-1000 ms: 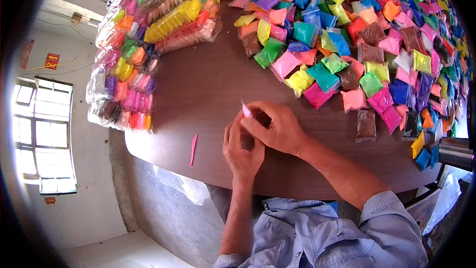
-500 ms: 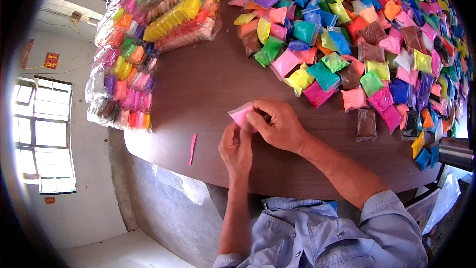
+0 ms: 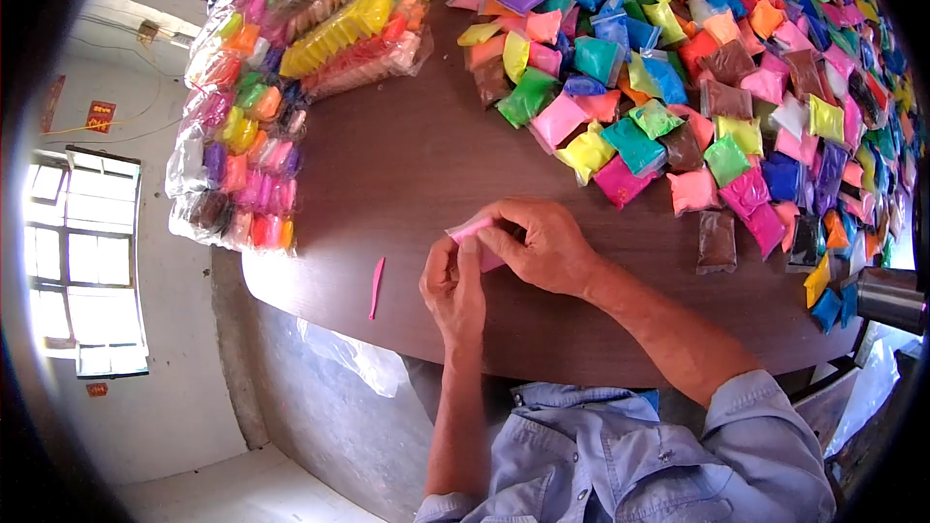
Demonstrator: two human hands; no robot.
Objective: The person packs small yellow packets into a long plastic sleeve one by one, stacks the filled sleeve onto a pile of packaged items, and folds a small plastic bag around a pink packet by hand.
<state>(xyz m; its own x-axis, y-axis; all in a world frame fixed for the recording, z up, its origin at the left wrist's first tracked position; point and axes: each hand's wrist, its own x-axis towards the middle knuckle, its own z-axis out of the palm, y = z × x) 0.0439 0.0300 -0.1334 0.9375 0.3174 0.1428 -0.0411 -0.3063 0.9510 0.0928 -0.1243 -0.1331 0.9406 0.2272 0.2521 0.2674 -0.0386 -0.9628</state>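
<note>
Between both hands, over the near part of the brown table, is a small pink packet (image 3: 491, 259) in a clear plastic bag. My left hand (image 3: 453, 286) pinches its left side with thumb and fingers. My right hand (image 3: 542, 244) grips the upper edge, fingers curled over it, covering much of the packet. To the left of my hands a thin pink plastic tool (image 3: 377, 288) lies on the table (image 3: 378, 165), touched by neither hand.
A big heap of colourful packets (image 3: 635, 145) covers the table's right and far side. Clear bags of bundled packets (image 3: 237, 155) stand along the left edge, with a row of yellow packets (image 3: 339, 34) among them. A metal cylinder (image 3: 889, 298) is at the right edge.
My left hand has shifted slightly left, its thumb now higher on the packet. The packet has turned in my fingers, and less of its upper face shows.
</note>
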